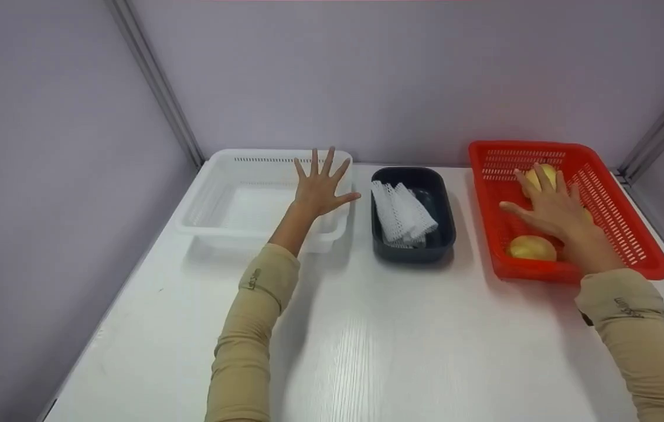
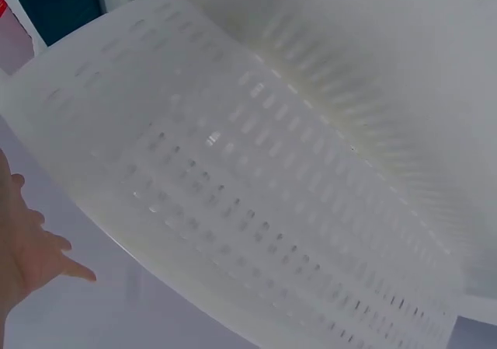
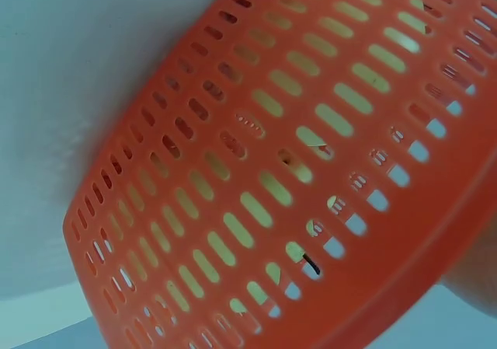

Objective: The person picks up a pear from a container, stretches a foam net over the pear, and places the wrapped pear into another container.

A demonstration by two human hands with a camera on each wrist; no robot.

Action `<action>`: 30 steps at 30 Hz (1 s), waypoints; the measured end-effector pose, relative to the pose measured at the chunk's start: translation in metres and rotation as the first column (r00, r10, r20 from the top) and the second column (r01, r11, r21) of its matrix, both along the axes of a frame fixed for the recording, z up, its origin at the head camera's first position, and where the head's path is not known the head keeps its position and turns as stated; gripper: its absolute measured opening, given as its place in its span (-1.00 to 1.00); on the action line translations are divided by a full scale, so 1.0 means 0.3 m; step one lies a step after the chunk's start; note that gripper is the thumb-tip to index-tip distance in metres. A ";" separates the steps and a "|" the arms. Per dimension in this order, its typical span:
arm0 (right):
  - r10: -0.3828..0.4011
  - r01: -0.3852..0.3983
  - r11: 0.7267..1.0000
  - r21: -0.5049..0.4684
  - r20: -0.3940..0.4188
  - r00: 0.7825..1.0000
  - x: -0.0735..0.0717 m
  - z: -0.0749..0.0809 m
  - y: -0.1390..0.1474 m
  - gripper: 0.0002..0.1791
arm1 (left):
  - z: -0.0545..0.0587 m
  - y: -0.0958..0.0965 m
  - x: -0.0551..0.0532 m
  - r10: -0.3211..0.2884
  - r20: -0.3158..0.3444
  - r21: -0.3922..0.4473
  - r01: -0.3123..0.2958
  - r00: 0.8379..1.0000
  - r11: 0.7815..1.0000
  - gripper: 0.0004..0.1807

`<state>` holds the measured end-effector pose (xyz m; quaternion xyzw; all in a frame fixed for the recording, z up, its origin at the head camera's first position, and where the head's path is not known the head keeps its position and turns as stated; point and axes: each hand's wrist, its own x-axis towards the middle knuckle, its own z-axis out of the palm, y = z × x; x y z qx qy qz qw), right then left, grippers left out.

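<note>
My left hand (image 1: 319, 192), fingers spread wide, is over the right side of a white plastic basket (image 1: 188, 202). In the left wrist view the same hand (image 2: 31, 248) shows beyond the slotted basket wall (image 2: 233, 162). Over a red plastic basket (image 1: 487, 234) my right hand (image 1: 560, 214) is held with its fingers spread, gripping nothing. Beneath and around it lie yellow fruits (image 1: 532, 248), one partly hidden by the fingers. Through the red basket's slots (image 3: 373, 287), the right wrist view shows pale yellow fruit (image 3: 248, 228) and a dark stem.
Between the two baskets stands a dark blue-grey bin (image 1: 414, 253) holding white foam net sleeves (image 1: 402, 214). All three containers are on a white table (image 1: 390, 340), near the back wall (image 1: 332, 76). Side panels (image 1: 62, 176) rise at left and right.
</note>
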<state>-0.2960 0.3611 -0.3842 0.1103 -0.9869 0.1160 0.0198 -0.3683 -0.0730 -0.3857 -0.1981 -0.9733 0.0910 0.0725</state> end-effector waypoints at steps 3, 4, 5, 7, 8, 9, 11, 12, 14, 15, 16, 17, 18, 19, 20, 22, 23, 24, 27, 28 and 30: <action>-0.003 0.003 1.000 -0.003 -0.006 1.000 0.002 0.001 0.002 -0.05 | -0.001 0.014 0.005 -0.005 -0.005 -0.015 0.005 1.000 1.000 -0.07; -0.003 0.003 1.000 -0.002 -0.001 1.000 0.003 0.003 0.003 -0.05 | -0.002 0.020 0.007 -0.006 -0.008 -0.018 0.005 1.000 1.000 -0.07; -0.003 0.003 1.000 -0.003 0.005 1.000 0.004 0.006 0.003 -0.05 | -0.002 0.026 0.010 -0.008 -0.012 -0.018 0.008 1.000 1.000 -0.08; -0.004 0.004 1.000 -0.011 0.035 0.999 0.005 0.014 0.004 -0.03 | -0.003 0.043 0.018 -0.016 -0.018 -0.017 0.015 1.000 1.000 -0.08; -0.005 0.006 1.000 -0.013 0.056 0.998 0.005 0.018 0.004 -0.02 | -0.004 0.054 0.023 -0.022 -0.021 -0.016 0.021 1.000 1.000 -0.08; -0.010 0.011 1.000 -0.015 0.083 0.996 0.006 0.024 0.004 -0.01 | -0.005 0.069 0.030 -0.033 -0.025 -0.006 0.033 0.999 0.999 -0.09; -0.016 0.021 0.999 -0.031 0.153 0.988 0.012 0.036 0.008 -0.01 | -0.008 0.107 0.048 -0.067 -0.023 0.038 0.067 0.998 0.997 -0.10; -0.018 0.026 0.999 -0.040 0.188 0.982 0.015 0.040 0.010 0.00 | -0.010 0.131 0.059 -0.085 -0.015 0.066 0.086 0.996 0.994 -0.11; -0.011 0.028 0.997 -0.067 0.245 0.969 0.024 0.045 0.011 -0.03 | -0.016 0.186 0.088 -0.129 0.005 0.131 0.127 0.992 0.983 -0.11; -0.004 0.027 0.996 -0.081 0.271 0.962 0.029 0.048 0.011 -0.05 | -0.018 0.216 0.105 -0.154 0.019 0.173 0.148 0.988 0.974 -0.11; 0.006 0.020 0.996 -0.088 0.291 0.957 0.034 0.049 0.014 -0.08 | -0.021 0.248 0.124 -0.180 0.038 0.208 0.169 0.983 0.964 -0.11; 0.018 0.012 0.995 -0.095 0.309 0.951 0.040 0.049 0.015 -0.11 | -0.023 0.281 0.144 -0.207 0.050 0.239 0.189 0.977 0.952 -0.11; 0.028 0.006 0.995 -0.102 0.329 0.944 0.046 0.049 0.017 -0.14 | -0.026 0.313 0.164 -0.234 0.062 0.272 0.209 0.970 0.939 -0.11; 0.038 0.000 0.994 -0.108 0.351 0.935 0.052 0.050 0.020 -0.16 | -0.030 0.345 0.185 -0.260 0.073 0.306 0.227 0.963 0.925 -0.11; 0.045 -0.004 0.994 -0.110 0.376 0.925 0.057 0.050 0.025 -0.19 | -0.032 0.376 0.205 -0.284 0.080 0.339 0.242 0.955 0.909 -0.12; 0.063 -0.020 0.994 -0.108 0.415 0.908 0.063 0.049 0.035 -0.22 | -0.039 0.437 0.244 -0.326 0.098 0.425 0.257 0.940 0.868 -0.13; 0.070 -0.024 0.994 -0.109 0.436 0.897 0.066 0.048 0.040 -0.23 | -0.043 0.467 0.262 -0.341 0.112 0.473 0.252 0.933 0.844 -0.14; 0.073 -0.027 0.994 -0.107 0.456 0.887 0.068 0.046 0.045 -0.23 | -0.048 0.497 0.279 -0.354 0.128 0.525 0.240 0.926 0.817 -0.15; 0.075 -0.039 0.996 -0.081 0.505 0.860 0.076 0.037 0.057 -0.19 | -0.071 0.585 0.327 -0.389 0.185 0.673 0.172 0.902 0.719 -0.15; 0.073 -0.040 0.996 -0.075 0.523 0.849 0.079 0.034 0.061 -0.17 | -0.081 0.613 0.342 -0.402 0.205 0.715 0.144 0.892 0.684 -0.15; 0.068 -0.034 0.997 -0.071 0.554 0.830 0.085 0.028 0.067 -0.15 | -0.104 0.667 0.370 -0.435 0.245 0.793 0.079 0.867 0.604 -0.15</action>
